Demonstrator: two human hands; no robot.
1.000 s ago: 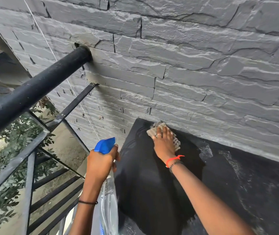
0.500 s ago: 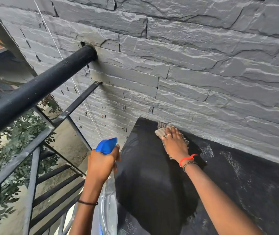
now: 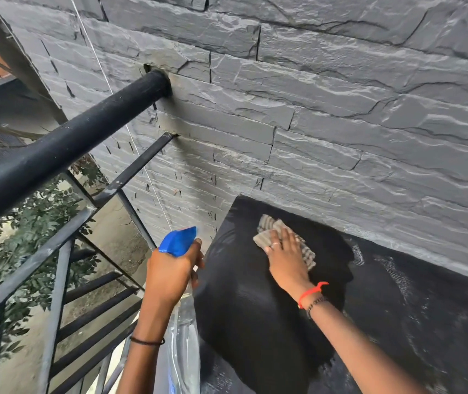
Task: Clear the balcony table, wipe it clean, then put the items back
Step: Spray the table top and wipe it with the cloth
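Desk [image 3: 255,322] by the wall is cleared, approx. half wet. Right hand [image 3: 286,261] presses the cloth [image 3: 268,227] flat near the wall; left hand [image 3: 170,273] grips the spray bottle [image 3: 180,243] beside the desk. Left: dry part, items back.

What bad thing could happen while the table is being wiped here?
The spray bottle hangs in the left hand beside the railing, off the table's edge; if it slips, it might fall. The table's right part looks streaky and dry, so the cloth under the right hand could miss dirt there.
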